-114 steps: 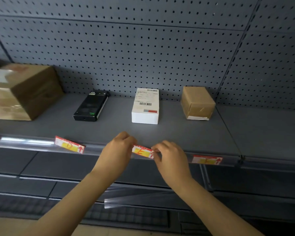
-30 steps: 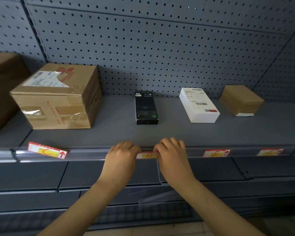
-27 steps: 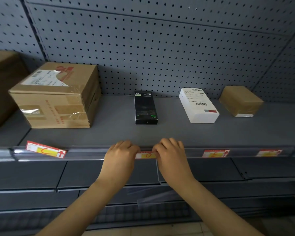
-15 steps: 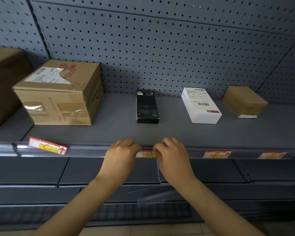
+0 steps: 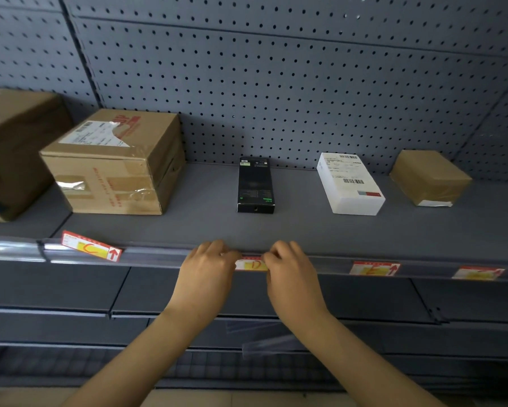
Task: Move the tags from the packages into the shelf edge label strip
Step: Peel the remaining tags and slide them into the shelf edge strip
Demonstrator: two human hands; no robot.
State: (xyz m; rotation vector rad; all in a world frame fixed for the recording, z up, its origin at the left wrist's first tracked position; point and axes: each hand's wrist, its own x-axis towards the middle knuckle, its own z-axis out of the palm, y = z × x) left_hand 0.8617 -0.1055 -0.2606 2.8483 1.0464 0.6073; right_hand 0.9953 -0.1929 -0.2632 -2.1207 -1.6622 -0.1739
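At the shelf's front edge, the left hand (image 5: 207, 267) and right hand (image 5: 289, 270) pinch the ends of a tag (image 5: 251, 264) in the label strip (image 5: 159, 254) — thin, light, bendy card, best held by its ends. Four tags show; behind them, five boxes.

Grey shelf (image 5: 305, 230) ran across mid-frame. On it, left to right: large brown carton (image 5: 9, 151) at left edge, taped cardboard box (image 5: 112, 165), black box (image 5: 255, 186) at centre, white box (image 5: 349, 183), small brown parcel (image 5: 429, 177) at right.
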